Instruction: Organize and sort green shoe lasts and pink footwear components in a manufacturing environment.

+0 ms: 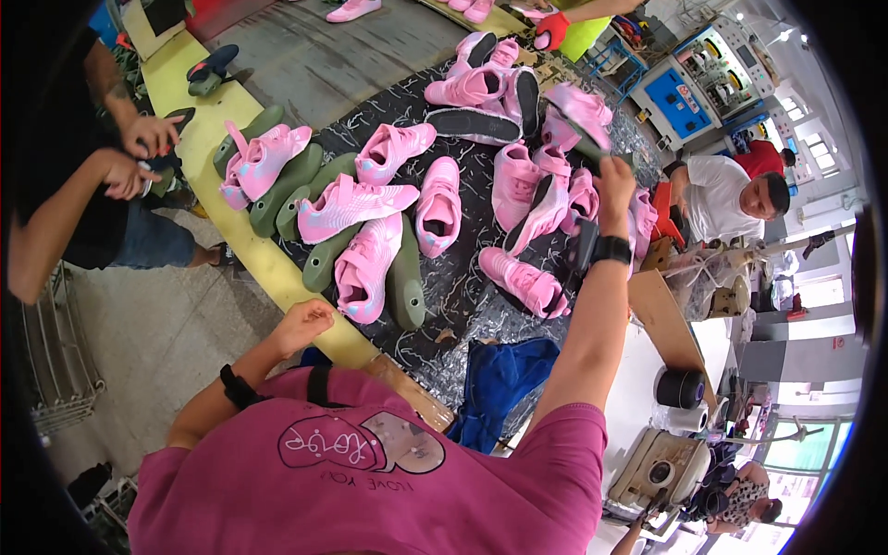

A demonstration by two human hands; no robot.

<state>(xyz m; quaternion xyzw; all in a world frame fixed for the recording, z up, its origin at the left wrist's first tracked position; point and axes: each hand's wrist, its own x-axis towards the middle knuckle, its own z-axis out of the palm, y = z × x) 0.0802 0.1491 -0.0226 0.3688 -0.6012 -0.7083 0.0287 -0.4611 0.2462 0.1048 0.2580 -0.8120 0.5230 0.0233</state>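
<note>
My right hand (615, 183) reaches far across the table, its fingers closed at the near end of a pink sneaker (581, 113). Part of a green shoe last shows under that sneaker; the exact grip is partly hidden. My left hand (307, 324) hovers by the table's yellow edge, loosely curled, with nothing visible in it. Beyond it, a pink sneaker (367, 268) lies beside a green shoe last (407, 282). Another pink sneaker (438, 208) stands upright in the middle. One more sneaker (524, 282) lies left of my right forearm.
Several pink sneakers are piled at the back, around a dark-soled one (474, 125). Blue cloth (509, 375) lies at the near edge. A co-worker's hands (148, 139) are at the left, and a red-gloved hand (552, 30) is at the back. A white-shirted person (735, 199) sits right.
</note>
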